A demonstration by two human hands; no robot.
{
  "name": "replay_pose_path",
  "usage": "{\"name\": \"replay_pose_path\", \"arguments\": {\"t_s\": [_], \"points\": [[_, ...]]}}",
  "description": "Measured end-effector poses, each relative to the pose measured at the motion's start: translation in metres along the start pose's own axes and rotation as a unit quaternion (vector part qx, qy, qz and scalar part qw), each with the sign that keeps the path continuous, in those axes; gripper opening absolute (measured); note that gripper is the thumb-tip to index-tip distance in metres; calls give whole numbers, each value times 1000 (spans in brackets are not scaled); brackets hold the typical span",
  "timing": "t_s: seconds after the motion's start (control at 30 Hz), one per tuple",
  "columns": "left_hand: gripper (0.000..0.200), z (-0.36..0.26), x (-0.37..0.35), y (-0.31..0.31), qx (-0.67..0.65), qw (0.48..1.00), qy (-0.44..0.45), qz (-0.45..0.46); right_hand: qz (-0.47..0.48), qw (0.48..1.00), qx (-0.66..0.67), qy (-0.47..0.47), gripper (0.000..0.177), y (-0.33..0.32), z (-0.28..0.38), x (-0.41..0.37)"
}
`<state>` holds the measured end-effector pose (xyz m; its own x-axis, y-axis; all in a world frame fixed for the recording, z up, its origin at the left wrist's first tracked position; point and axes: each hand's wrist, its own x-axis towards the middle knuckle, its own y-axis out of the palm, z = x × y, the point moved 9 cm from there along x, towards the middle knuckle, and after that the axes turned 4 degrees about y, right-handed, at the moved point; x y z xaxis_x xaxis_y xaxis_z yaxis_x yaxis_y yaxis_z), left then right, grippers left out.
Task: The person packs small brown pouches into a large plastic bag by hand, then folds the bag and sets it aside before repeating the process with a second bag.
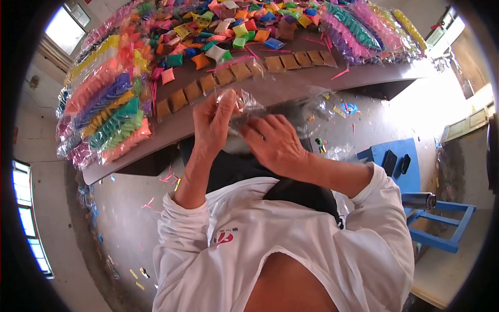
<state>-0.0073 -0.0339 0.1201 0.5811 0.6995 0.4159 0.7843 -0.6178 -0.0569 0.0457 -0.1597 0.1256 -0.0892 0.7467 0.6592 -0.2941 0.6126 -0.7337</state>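
In the head view, my left hand [214,120] is closed with its thumb up, pinching a crumpled clear plastic bag [250,102] just off the table's front edge. My right hand [276,144] is beside it, fingers curled and pressed against the lower part of the same bag; its fingertips are partly hidden and slightly blurred. Beyond my hands, a row of small brown packets [225,76] runs along the front of the table [306,78]. Part of that row lies under a clear film with a pink edge [236,62].
A heap of small colourful packets [244,31] covers the table's back. Long bags of packets are stacked at left [104,104] and right [364,31]. Pink ties [340,74] lie near the edge. A blue stool [400,161] holding dark objects stands at right, and scraps litter the floor.
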Motion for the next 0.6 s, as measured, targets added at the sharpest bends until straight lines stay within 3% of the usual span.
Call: {"name": "replay_pose_path", "arguments": {"t_s": [0.13, 0.23, 0.37, 0.53, 0.6], "points": [[41, 20, 33, -13, 48, 996, 62, -30, 23, 996, -73, 36, 22, 26, -56, 29], [40, 74, 49, -44, 183, 982, 18, -38, 57, 993, -84, 55, 21, 71, -80, 34], [38, 127, 30, -61, 177, 983, -30, -50, 110, 991, -49, 52, 17, 118, -70, 26], [37, 133, 16, -62, 194, 979, -60, -7, 151, 988, -35, 28, 16, 146, -59, 25], [34, 145, 18, -72, 143, 987, -68, -17, 169, 985, -20, 8, 18, 160, -53, 25]]}}
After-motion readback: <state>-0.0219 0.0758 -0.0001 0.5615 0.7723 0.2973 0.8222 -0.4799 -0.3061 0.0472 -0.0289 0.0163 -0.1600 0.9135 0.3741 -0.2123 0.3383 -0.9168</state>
